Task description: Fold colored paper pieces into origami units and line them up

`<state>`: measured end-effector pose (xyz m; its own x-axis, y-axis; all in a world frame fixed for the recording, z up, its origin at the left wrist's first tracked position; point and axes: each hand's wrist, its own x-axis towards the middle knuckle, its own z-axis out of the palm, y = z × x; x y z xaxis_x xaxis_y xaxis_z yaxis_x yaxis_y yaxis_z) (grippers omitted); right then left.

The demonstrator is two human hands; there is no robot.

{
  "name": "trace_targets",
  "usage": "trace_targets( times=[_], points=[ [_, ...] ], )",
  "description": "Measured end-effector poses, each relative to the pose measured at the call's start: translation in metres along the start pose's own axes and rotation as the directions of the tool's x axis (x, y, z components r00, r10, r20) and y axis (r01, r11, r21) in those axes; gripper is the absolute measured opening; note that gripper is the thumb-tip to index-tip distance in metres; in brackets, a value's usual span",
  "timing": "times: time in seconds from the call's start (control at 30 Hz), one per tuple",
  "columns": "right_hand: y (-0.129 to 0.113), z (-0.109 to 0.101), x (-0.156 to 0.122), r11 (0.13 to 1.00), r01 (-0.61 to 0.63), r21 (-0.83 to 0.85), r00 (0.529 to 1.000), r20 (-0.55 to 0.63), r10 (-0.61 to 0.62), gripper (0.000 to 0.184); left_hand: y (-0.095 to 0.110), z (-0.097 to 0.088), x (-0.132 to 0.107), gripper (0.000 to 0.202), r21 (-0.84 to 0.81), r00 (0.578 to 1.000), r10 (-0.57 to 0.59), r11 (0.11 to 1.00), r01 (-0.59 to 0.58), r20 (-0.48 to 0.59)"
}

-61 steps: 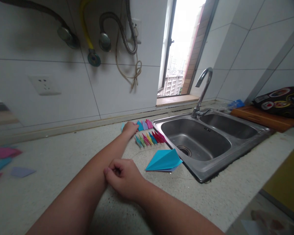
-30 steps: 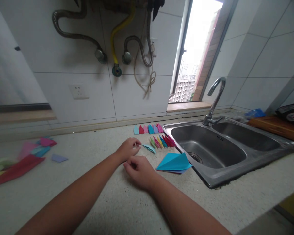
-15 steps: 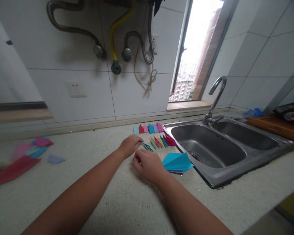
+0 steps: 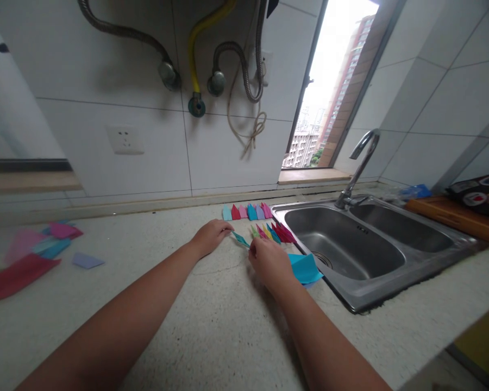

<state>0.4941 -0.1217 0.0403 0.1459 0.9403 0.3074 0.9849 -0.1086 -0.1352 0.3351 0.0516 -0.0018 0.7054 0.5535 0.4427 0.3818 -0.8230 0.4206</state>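
Note:
A small teal folded paper piece (image 4: 240, 239) spans the gap between my two hands, a little above the counter. My left hand (image 4: 212, 238) pinches its left end, and the fingertips of my right hand (image 4: 269, 260) close on its right end. Just behind my right hand stands a row of folded paper pieces (image 4: 274, 232) in green, pink, yellow, blue and red. Farther back lies a second row (image 4: 248, 212) in light blue, red, pink and purple. A larger blue folded paper (image 4: 305, 268) rests beside my right wrist, which partly covers it.
A steel double sink (image 4: 350, 239) with a tap (image 4: 362, 157) is set into the counter (image 4: 179, 336) at right. Loose coloured papers (image 4: 24, 271) and a purple folded piece (image 4: 88, 260) lie at left. A wooden board (image 4: 456, 217) is beyond the sink.
My right hand has moved right and slightly up, and its fingers now meet the teal paper's right end. My left hand has shifted slightly left, still pinching the paper.

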Motion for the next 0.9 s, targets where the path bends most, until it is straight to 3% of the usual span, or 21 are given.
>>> trace_targets(
  times=[0.43, 0.6, 0.77, 0.9],
  points=[
    [0.004, 0.000, 0.005, 0.988, -0.131, -0.084, 0.991, -0.014, 0.131, 0.019, 0.006, 0.004, 0.004, 0.023, -0.083, 1.000, 0.010, 0.997, -0.009, 0.006],
    [0.007, 0.004, 0.006, 0.993, -0.102, -0.067, 0.995, -0.023, 0.101, 0.015, 0.008, 0.006, 0.005, 0.022, -0.099, 0.999, 0.026, 0.995, -0.029, -0.034],
    [0.008, 0.009, 0.009, 0.985, -0.159, -0.068, 0.987, -0.027, 0.157, 0.017, 0.013, 0.008, 0.003, 0.029, -0.105, 0.991, -0.088, 0.992, 0.077, -0.104],
    [0.006, 0.009, 0.011, 0.971, -0.212, -0.107, 0.977, -0.033, 0.210, 0.021, 0.017, 0.013, 0.001, 0.028, -0.073, 0.985, -0.145, 0.988, 0.138, -0.095]
  ],
)
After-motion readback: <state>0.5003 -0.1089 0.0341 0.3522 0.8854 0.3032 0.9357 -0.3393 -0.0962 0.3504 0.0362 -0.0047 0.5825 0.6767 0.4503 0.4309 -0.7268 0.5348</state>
